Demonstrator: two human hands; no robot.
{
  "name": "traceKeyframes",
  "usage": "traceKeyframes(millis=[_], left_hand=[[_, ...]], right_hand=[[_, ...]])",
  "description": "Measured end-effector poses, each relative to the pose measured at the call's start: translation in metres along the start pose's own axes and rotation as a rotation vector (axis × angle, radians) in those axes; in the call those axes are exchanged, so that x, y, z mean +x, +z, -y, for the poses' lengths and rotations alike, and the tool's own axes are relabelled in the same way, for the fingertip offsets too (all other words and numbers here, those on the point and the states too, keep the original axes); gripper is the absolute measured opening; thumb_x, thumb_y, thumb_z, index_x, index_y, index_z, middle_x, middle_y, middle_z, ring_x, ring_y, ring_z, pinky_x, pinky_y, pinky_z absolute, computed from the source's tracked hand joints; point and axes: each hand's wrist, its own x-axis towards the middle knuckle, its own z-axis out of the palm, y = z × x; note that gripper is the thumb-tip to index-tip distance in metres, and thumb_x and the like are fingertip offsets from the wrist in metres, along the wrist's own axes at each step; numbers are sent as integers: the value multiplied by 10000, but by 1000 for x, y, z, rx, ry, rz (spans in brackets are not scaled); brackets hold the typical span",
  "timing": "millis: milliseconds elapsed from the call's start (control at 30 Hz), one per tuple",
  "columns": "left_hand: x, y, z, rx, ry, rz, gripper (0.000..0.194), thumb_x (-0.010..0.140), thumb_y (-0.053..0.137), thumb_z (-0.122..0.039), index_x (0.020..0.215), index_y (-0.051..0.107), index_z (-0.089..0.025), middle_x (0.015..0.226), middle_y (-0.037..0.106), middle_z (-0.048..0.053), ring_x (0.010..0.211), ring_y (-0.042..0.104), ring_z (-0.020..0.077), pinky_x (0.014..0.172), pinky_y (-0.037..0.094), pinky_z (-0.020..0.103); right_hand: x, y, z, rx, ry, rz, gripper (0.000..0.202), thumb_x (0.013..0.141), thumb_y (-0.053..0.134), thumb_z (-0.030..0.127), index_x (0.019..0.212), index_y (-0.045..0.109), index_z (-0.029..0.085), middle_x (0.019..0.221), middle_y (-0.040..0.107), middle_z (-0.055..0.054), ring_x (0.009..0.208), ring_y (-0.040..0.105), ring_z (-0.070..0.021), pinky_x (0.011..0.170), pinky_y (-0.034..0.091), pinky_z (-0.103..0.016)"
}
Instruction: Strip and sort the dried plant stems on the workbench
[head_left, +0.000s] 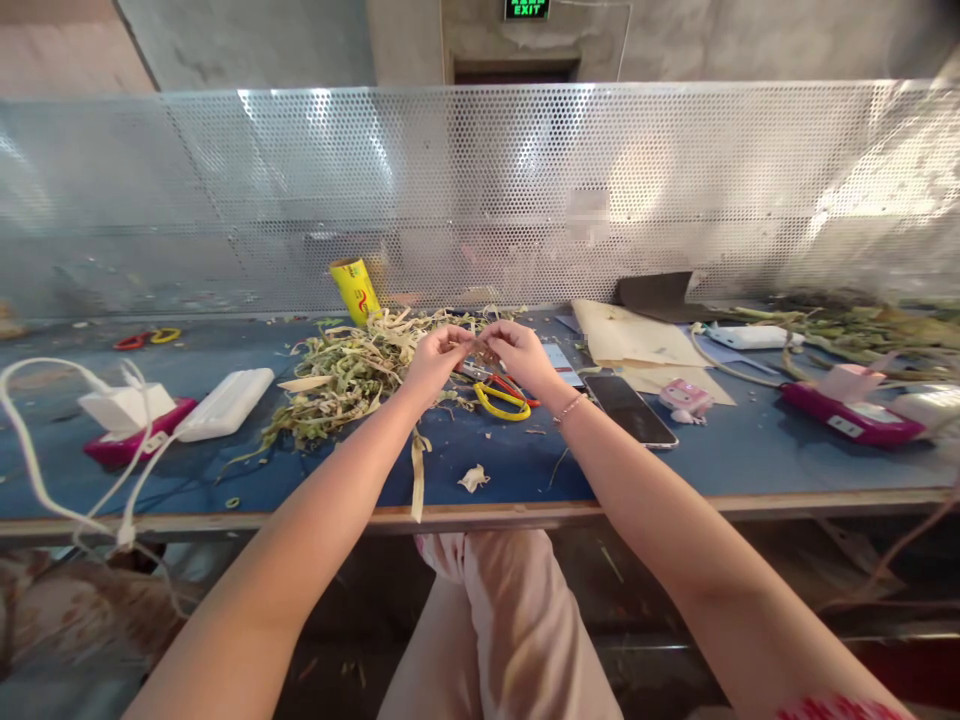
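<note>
My left hand (pixel 439 359) and my right hand (pixel 519 352) meet at the fingertips over the blue table (pixel 300 480). The fingers of both are pinched together, and whatever lies between them is too small to make out. Just left of my left hand spreads a pile of dried plant scraps (pixel 337 385). Beneath my right hand lie scissors with yellow and red handles (pixel 502 403). A dried strip (pixel 418 475) hangs over the table's front edge, and a pale scrap (pixel 474 478) rests near it.
A yellow can (pixel 356 290) stands behind the pile. To the right are a phone (pixel 631 408), a pink item (pixel 686 398) and brown paper (pixel 637 335). Magenta power strips (pixel 847 418) with cables sit on both sides, a white power bank (pixel 227 403) at left. Perforated metal (pixel 420 180) borders the back.
</note>
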Motion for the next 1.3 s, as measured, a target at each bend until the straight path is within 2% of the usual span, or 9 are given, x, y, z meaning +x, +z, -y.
traceKeyframes(millis=[233,467,767,967,1200,1300], left_hand=[[0,0,0,26,57,5,116,667,607,-219,724,514,-180,588,487,-45,470,415,47,473,346,187],[-2,2,-4,45,69,27,107,665,592,-195,686,488,-178,595,477,-46,460,404,42,464,330,189],[-1,3,-5,-15,-18,-26,209,624,639,-214,724,461,-175,635,502,-46,486,447,47,473,354,195],[-2,3,-7,-123,-92,-15,260,563,682,-195,706,467,-165,572,509,-57,478,462,48,463,345,187],[-3,2,-11,-136,-229,13,319,502,711,-166,710,469,-167,502,541,-55,422,453,51,440,314,183],[-2,1,-9,-129,-232,14,330,498,716,-174,719,471,-168,506,553,-53,420,461,55,438,318,183]], right_hand=[[-1,-1,1,-108,-150,-42,148,661,445,147,735,571,167,737,588,-15,674,513,-111,639,413,-256],[1,-4,-3,-279,-297,-31,155,724,496,147,773,641,178,811,620,-53,769,553,-147,712,442,-302],[3,-8,-7,-381,-465,73,235,802,440,131,835,667,181,826,597,-68,796,554,-146,740,447,-287],[4,-14,-6,-429,-545,136,233,827,416,147,843,646,180,816,577,-60,799,538,-138,753,441,-284],[3,-20,-4,-468,-575,201,213,835,413,167,817,626,175,814,575,-57,790,543,-140,749,446,-289],[3,-21,-4,-477,-567,206,206,833,416,172,803,619,186,816,578,-52,790,543,-141,747,445,-294]])
